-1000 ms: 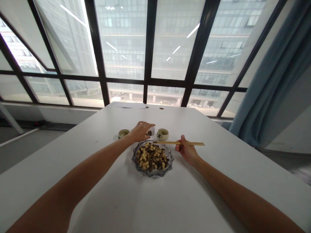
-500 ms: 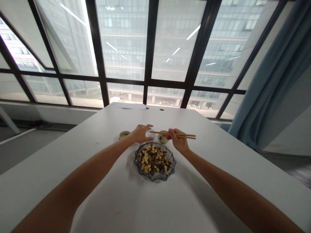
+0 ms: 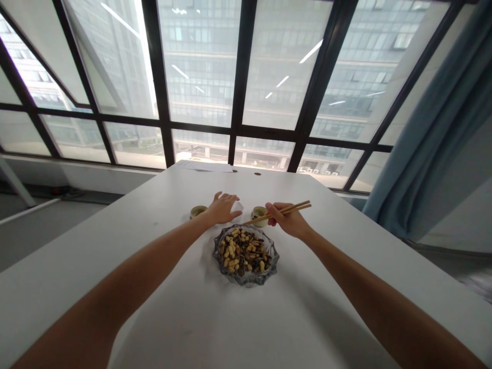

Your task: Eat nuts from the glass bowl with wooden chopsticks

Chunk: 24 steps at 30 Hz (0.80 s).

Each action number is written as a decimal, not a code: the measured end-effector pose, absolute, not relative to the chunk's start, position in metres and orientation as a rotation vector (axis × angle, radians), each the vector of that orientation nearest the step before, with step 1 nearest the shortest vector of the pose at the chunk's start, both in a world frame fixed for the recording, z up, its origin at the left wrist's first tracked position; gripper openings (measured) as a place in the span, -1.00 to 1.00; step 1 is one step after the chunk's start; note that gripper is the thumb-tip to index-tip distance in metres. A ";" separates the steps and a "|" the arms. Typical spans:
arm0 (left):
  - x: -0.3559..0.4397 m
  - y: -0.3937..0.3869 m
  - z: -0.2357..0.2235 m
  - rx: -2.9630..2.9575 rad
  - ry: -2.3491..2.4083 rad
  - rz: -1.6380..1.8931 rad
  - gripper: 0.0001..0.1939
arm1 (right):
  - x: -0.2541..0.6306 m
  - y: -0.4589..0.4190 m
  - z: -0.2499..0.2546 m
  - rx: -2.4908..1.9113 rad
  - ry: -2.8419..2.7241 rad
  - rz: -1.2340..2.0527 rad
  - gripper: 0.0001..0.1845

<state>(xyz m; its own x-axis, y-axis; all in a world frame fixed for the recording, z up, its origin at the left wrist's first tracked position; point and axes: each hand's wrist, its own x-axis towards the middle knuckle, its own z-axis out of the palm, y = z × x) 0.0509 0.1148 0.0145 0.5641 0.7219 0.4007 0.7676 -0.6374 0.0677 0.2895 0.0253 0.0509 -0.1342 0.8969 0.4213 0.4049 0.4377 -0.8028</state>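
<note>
My right hand is closed on a pair of wooden chopsticks, whose tips slant down to the left, by the far rim of a scalloped glass bowl. In that bowl lie peanuts in their shells mixed with dark striped seeds. Just beyond it my left hand is spread, thumb apart from the fingers, around a pale translucent object. Whether it touches that object I cannot tell. Behind the chopsticks stands a small pale-green cup with dark markings; a similar cup is partly hidden by my left wrist.
The white table reaches toward large dark-framed windows. White sheets and two small brown round items, one a disc, lie at its far edge. A blue curtain hangs at the right.
The chopsticks have tilted, their tips dropping from beside my left hand's fingers to the glass bowl's far rim. My left hand has stayed nearly in place, and the view has shifted slightly.
</note>
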 end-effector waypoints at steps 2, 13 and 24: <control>0.048 0.108 0.015 -2.680 -1.244 -0.587 -0.50 | 0.288 0.024 0.053 -1.109 -1.748 0.648 -0.36; 0.033 0.093 0.001 -2.641 -1.274 -0.575 -0.57 | 0.289 0.014 0.055 -1.169 -1.733 0.633 -0.39; 0.029 0.063 -0.005 -2.515 -1.324 -0.825 -0.64 | 0.276 0.026 0.036 -1.107 -1.833 0.559 -0.44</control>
<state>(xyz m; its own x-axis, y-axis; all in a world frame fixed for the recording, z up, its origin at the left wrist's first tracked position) 0.0293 0.0628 -0.0047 0.4489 0.7036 0.5508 0.8044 -0.5867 0.0939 0.2756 0.0263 0.0364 -0.1993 0.8645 0.4614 0.4602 0.4983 -0.7348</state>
